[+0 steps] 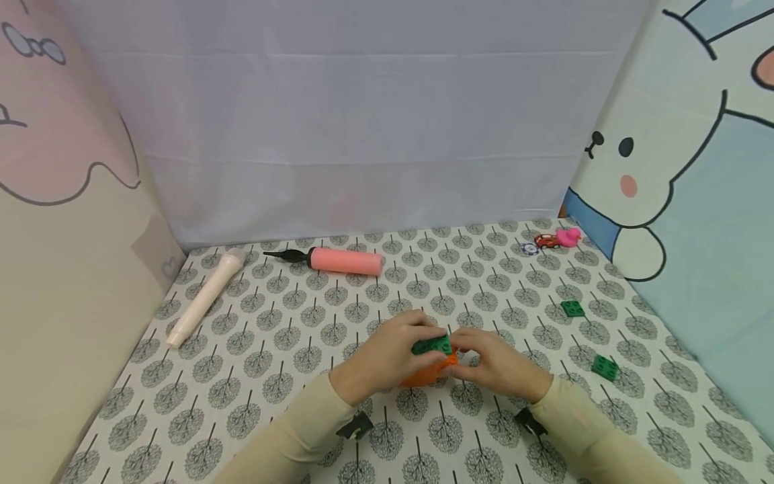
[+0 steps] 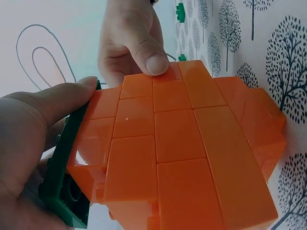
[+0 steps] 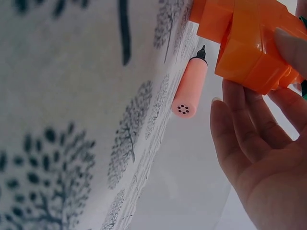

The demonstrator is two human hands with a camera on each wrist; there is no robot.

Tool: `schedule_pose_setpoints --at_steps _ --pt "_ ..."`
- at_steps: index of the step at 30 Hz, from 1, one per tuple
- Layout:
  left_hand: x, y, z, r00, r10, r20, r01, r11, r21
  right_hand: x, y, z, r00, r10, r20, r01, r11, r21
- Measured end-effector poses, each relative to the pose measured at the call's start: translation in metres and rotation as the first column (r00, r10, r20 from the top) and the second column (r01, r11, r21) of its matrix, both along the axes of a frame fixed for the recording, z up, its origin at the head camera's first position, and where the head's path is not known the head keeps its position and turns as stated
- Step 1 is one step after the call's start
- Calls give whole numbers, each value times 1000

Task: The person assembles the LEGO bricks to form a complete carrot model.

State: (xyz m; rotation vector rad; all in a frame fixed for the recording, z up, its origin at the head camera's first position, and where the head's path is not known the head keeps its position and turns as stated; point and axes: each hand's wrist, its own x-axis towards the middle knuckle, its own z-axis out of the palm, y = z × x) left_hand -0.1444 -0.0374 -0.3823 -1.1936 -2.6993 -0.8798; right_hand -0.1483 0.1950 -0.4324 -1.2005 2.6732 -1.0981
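In the head view my left hand [image 1: 390, 349] holds a green toy brick [image 1: 440, 345] at the top of an orange toy-brick build [image 1: 423, 376]. The left wrist view shows this green brick [image 2: 64, 167], wide and flat, up against one end of the orange build [image 2: 177, 139], with the left thumb along its edge. Opposite, my right hand [image 1: 498, 366] grips the build with thumb and fingers. Its thumb [image 2: 156, 64] lies on an orange brick. Several right fingers reach the orange underside in the right wrist view. How firmly the green brick is seated is unclear.
Two loose green bricks, one farther back [image 1: 572, 308] and one nearer [image 1: 605, 368], lie to the right. A pink hand pump [image 1: 346, 261] and a pale tube-shaped thing [image 1: 205, 299] lie behind and left. A pink duck [image 1: 568, 236], red toy car [image 1: 547, 241] and blue-white disc [image 1: 529, 249] sit far right.
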Motion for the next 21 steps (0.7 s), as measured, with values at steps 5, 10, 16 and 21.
schedule_pose_setpoints --at_steps 5,10,16,21 --pt "-2 0 0 999 9 31 -8 1000 -16 0 0 -1 1000 0 -14 0 1000 3" --pt "-3 1 0 998 25 57 -24 1000 -20 -1 -1 -1 1000 3 9 -3 1000 0" --pt "1 -5 -2 997 50 52 -48 998 -31 -1 -1 0 1000 1 25 -1 1000 -3" --pt "5 -23 -6 990 87 112 -89 996 13 0 -1 1 998 -21 55 21 1000 0"
